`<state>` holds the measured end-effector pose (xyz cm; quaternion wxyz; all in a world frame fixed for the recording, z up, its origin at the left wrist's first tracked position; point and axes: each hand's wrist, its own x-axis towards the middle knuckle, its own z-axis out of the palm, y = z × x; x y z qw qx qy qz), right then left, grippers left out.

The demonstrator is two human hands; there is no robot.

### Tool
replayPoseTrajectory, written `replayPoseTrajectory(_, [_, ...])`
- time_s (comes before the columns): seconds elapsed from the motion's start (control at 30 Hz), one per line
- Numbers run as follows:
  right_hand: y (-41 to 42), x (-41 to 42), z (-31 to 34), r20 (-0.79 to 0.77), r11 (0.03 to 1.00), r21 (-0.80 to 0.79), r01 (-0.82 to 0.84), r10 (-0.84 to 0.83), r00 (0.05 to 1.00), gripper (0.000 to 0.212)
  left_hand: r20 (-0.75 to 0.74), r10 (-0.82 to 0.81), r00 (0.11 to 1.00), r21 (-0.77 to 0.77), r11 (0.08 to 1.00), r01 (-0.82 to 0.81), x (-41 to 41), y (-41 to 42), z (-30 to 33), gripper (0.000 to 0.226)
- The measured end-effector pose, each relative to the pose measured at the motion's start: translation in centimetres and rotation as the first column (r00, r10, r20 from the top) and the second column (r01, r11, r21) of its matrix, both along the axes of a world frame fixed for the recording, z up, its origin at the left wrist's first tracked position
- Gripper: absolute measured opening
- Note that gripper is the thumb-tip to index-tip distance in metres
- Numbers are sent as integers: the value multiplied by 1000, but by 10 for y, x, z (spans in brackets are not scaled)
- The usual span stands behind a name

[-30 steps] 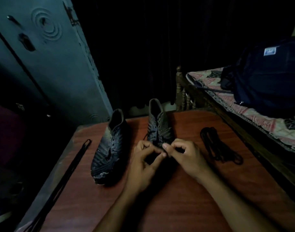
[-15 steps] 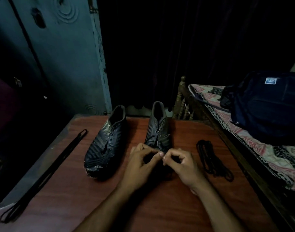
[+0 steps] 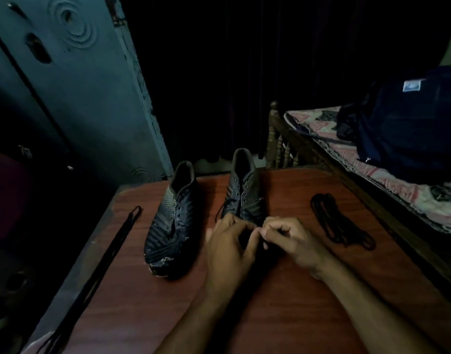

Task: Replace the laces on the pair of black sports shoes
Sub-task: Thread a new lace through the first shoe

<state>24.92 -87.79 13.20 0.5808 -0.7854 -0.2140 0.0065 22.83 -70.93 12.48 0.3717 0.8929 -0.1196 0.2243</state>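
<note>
We are working at the toe of the right shoe (image 3: 242, 198) on the table (image 3: 296, 315), our left hand (image 3: 229, 249) and right hand (image 3: 290, 241) curled together, fingertips touching. We cannot tell whether they are pinching a lace. The left shoe (image 3: 172, 221) is lying just beside, with a loose lace bundle (image 3: 339, 223) sitting to the right.

Both my hands are bunched at the toe of the right shoe (image 3: 242, 198); the left shoe (image 3: 172, 226) sits just beside my left hand (image 3: 228, 247), so that side's tight. Bare table (image 3: 290, 190) right of my right hand (image 3: 290, 241) until the coiled lace (image 3: 339, 223); a long lace (image 3: 104, 259) runs along the left edge.
</note>
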Motion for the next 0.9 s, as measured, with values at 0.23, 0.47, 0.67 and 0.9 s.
replayPoseTrajectory(0.23, [7, 5, -2, -136, 967, 80, 242, -230, 964, 32, 62, -296, 953, -121, 946, 302, -6, 0, 1, 7])
replayPoseTrajectory(0.47, [4, 4, -4, -95, 965, -35, 261, -263, 960, 24, -29, -436, 899, -225, 879, 419, -5, 2, 2, 15])
replayPoseTrajectory(0.67, [-6, -3, 7, -178, 995, 64, 78, -65, 982, 22, -71, -310, 948, -339, 902, 269, -5, 1, 5, 27])
replayPoseTrajectory(0.9, [-16, -4, 10, -198, 980, 116, -160, 180, 963, 23, -101, -201, 974, -349, 924, 154, -3, -2, 5, 16])
